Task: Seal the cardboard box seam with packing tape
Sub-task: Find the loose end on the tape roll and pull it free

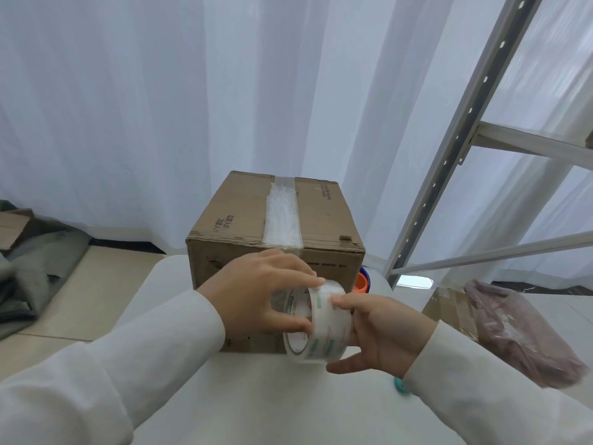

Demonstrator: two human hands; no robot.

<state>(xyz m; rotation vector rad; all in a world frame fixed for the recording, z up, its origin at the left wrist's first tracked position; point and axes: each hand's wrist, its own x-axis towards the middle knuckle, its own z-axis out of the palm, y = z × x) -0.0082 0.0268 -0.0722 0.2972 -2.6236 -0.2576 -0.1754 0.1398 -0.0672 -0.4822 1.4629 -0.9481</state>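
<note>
Head view: the cardboard box stood on the white table, 1 tape strip along its top seam. Both hands gripped the tape roll before it: left hand, right hand. Box print was illegible.

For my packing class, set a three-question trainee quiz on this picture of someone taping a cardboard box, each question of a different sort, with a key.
1. True or false: the top seam of the cardboard box already carries a strip of clear tape.
2. Multiple choice: the roll of packing tape is held by A) the left hand alone, B) the right hand alone, C) both hands.
3. Fill in: the box stands on a white ____.

Key: 1 true; 2 C; 3 table.
</note>
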